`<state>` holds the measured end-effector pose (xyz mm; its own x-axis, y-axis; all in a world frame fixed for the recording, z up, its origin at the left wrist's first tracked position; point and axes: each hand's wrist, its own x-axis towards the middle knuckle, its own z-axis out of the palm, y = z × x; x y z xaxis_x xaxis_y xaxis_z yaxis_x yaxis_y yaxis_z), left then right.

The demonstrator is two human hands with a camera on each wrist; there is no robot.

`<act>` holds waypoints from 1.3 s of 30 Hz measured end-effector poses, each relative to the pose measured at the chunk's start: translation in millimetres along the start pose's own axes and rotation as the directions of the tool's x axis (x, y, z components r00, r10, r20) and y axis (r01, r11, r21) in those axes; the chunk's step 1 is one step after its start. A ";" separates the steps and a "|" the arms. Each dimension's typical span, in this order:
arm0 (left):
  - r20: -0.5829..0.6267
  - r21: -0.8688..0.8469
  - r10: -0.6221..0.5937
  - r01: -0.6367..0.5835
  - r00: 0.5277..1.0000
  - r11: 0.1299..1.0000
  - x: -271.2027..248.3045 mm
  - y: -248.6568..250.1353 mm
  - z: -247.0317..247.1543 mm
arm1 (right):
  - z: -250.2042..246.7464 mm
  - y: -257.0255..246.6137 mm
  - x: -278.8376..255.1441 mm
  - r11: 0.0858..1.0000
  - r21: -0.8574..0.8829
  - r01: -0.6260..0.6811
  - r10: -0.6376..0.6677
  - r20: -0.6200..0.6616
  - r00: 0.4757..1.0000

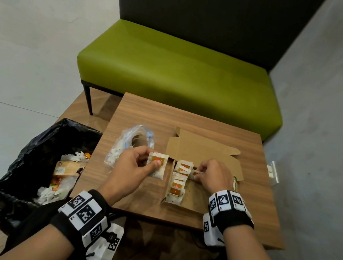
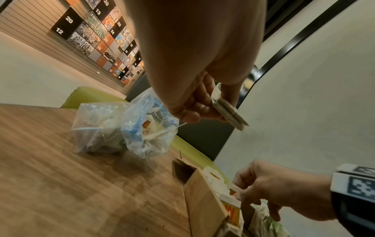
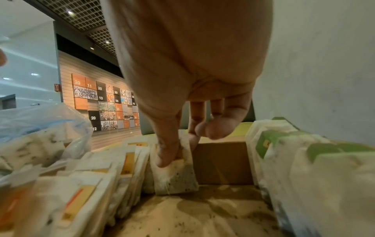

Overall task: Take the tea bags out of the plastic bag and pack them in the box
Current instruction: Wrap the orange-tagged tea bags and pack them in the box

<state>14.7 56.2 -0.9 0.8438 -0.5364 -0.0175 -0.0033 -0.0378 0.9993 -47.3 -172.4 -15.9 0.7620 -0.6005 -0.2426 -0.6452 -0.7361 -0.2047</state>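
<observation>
An open cardboard box (image 1: 196, 199) lies on the wooden table (image 1: 123, 190), with a row of orange-tagged tea bags (image 1: 179, 178) along its left side. My left hand (image 1: 137, 160) pinches a pair of tea bags (image 1: 157, 165) between thumb and fingers, just left of the box; the left wrist view shows these tea bags (image 2: 229, 113) edge-on. My right hand (image 1: 206, 172) is inside the box, pinching one tea bag (image 3: 175, 173) upright against the row. The clear plastic bag (image 1: 131, 143) with more tea bags lies left of the box, behind my left hand.
A bin lined with a black bag (image 1: 46, 160) full of rubbish stands left of the table. A green bench (image 1: 176, 71) sits behind the table and a grey wall (image 1: 334, 112) runs along the right. Green-tagged tea bags (image 3: 304, 154) fill the box's right side.
</observation>
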 end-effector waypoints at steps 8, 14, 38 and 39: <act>0.027 0.001 -0.007 0.007 1.000 1.000 -0.2 -5.2 0.1 | -1.7 0.8 -3.3 0.999 0.034 -0.018 0.021 -0.099 0.995; 0.044 0.006 -0.029 0.029 0.999 1.000 -0.8 -7.7 2.8 | 6.1 4.7 -0.8 0.994 0.106 -0.034 0.053 -0.188 0.981; 0.012 -0.172 -0.009 0.011 1.000 0.985 9.8 27.7 1.2 | -27.0 -62.0 -71.9 0.164 0.983 0.082 -0.365 -0.017 0.931; 0.006 -0.170 -0.012 0.013 1.000 0.985 9.8 27.4 1.2 | -25.5 -63.1 -71.6 0.160 0.983 0.084 -0.349 -0.023 0.937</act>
<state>22.2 48.9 26.3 0.8405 -0.5410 -0.0299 0.0990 0.0990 0.9902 -59.8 -90.9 38.6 0.9403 -0.3130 -0.1337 -0.0940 0.1388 -0.9858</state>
